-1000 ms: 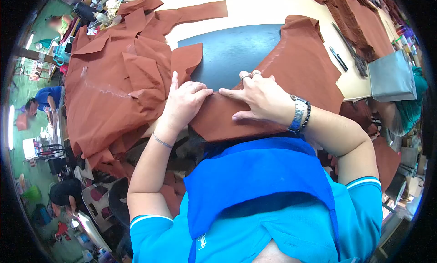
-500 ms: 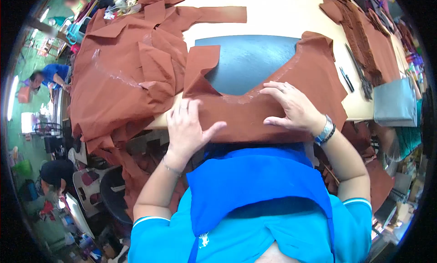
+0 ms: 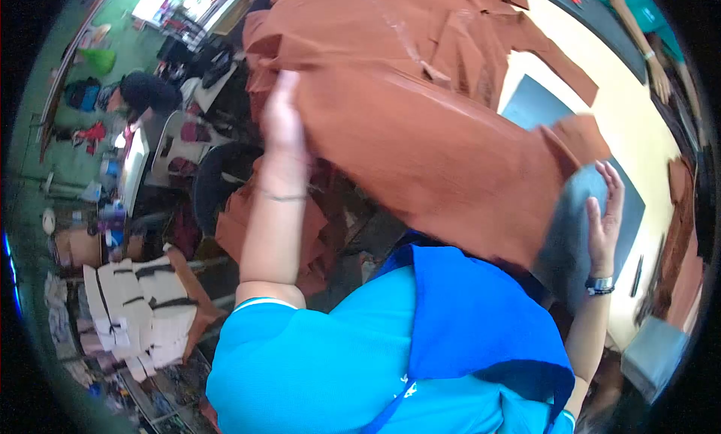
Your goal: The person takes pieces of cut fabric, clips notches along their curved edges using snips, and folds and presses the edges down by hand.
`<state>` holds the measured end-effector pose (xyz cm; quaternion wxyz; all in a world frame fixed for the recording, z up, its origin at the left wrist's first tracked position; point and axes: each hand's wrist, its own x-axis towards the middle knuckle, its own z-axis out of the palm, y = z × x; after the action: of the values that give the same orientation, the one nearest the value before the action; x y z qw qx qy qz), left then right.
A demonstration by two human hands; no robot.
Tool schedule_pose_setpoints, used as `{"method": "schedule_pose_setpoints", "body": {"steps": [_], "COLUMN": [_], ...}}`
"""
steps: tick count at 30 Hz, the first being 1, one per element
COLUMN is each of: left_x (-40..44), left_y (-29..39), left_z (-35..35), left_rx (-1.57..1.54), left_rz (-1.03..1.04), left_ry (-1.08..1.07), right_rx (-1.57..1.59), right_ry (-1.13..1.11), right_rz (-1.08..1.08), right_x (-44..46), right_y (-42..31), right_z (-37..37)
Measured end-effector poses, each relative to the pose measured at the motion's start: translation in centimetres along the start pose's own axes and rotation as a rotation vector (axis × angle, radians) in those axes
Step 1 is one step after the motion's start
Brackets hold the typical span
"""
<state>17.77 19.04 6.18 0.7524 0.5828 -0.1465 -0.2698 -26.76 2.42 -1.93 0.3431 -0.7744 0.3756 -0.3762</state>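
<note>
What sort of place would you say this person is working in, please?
Probably a garment or leather-goods workshop: brown pieces lie heaped over a broad pale worktable, and a blue apron is worn at its edge.

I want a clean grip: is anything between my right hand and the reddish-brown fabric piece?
Nothing visible blocks your right hand from the reddish-brown fabric piece; the smooth blue-grey board shows in the gap. Whether your fingers touch the fabric's far right corner is unclear.

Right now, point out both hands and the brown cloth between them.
Left hand [image 3: 284,125], head view: its blurred middle.
Right hand [image 3: 604,230], head view: its middle.
Brown cloth [image 3: 443,167], head view: middle of its broad surface.
</note>
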Motion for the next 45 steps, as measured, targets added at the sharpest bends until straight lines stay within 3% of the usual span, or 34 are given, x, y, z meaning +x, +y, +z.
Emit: {"method": "schedule_pose_setpoints", "body": {"steps": [2,5,6,8,9,11,14,16,17,19,20,21,24,27,28,29,30,32,34,36,39,41,43,45], "left_x": [1.4,5.5,5.5,6.0,4.1,1.9,0.2,-1.2,-1.0,2.2,3.2,4.9,6.5,5.2,4.1,3.1,3.6,10.2,7.8,7.5,5.2,5.9,7.3,9.5], "left_y": [5.9,14.0,17.1,22.9,24.3,27.6,28.9,25.1,22.6,14.4,10.4,6.0,-11.2,-27.2,-26.8,-23.7,-21.9,-20.5,-8.7,-2.8,0.9,-3.0,-7.8,-11.8], "left_z": [-6.0,-22.2,-26.7,-40.0,-40.5,-47.1,-48.0,-38.0,-33.8,-28.4,-26.5,-27.8,-31.1,-34.7,-30.9,-25.9,-23.8,-28.0,-14.0,-5.7,6.2,11.6,15.0,16.9], "left_rx": [0.041,0.110,0.066,0.019,0.017,0.410,1.092,1.393,1.559,2.023,1.953,2.035,1.827,1.446,1.342,1.194,1.480,0.917,0.709,0.633,1.094,1.577,1.839,1.584], "left_rz": [0.108,0.287,0.308,0.476,0.583,0.771,1.027,1.107,1.020,0.590,0.592,0.500,0.230,-0.269,-0.307,-0.341,-0.298,0.483,0.915,1.082,1.102,0.864,0.899,0.880], "left_ry": [0.082,0.221,0.430,0.610,0.812,1.028,1.306,1.193,1.094,0.835,0.735,0.550,0.055,0.169,0.304,0.614,0.631,0.756,0.617,0.299,-0.177,-0.257,-0.265,-0.325], "right_rx": [-0.078,-0.151,-0.168,-0.186,-0.246,-0.368,-0.321,-0.308,-0.307,-0.329,-0.362,-0.311,-0.353,-0.392,-0.399,-0.407,-0.403,-0.414,-0.425,-0.428,-0.419,-0.426,-0.423,-0.417], "right_ry": [0.016,0.000,-0.023,-0.057,-0.087,-0.147,-0.136,-0.138,-0.128,-0.135,-0.121,-0.098,-0.082,-0.066,-0.067,-0.074,-0.063,-0.058,-0.046,-0.031,-0.018,-0.014,-0.010,-0.013], "right_rz": [0.023,0.049,0.058,0.063,0.045,0.005,0.022,0.015,0.011,0.007,-0.014,0.025,0.022,0.032,0.018,0.008,-0.006,-0.005,0.009,0.024,0.021,0.016,0.006,0.021], "right_x": [0.4,0.1,0.0,-0.1,-0.1,0.0,0.0,0.0,0.0,0.0,0.1,0.0,-0.1,-0.4,-0.3,-0.3,-0.2,-0.1,0.1,0.1,0.2,0.1,0.1,0.1], "right_y": [2.6,5.3,5.1,4.8,4.8,4.8,4.4,4.7,4.8,4.3,4.1,3.8,3.8,3.5,3.2,3.1,3.0,2.9,2.7,2.6,2.8,3.0,3.2,3.1], "right_z": [-1.0,-1.2,-1.2,-0.9,-1.0,-1.2,-1.1,-1.0,-1.1,-1.3,-1.2,-0.9,-0.9,-0.9,-0.9,-0.9,-0.8,-0.8,-0.8,-0.7,-0.6,-0.6,-0.7,-0.7]}}
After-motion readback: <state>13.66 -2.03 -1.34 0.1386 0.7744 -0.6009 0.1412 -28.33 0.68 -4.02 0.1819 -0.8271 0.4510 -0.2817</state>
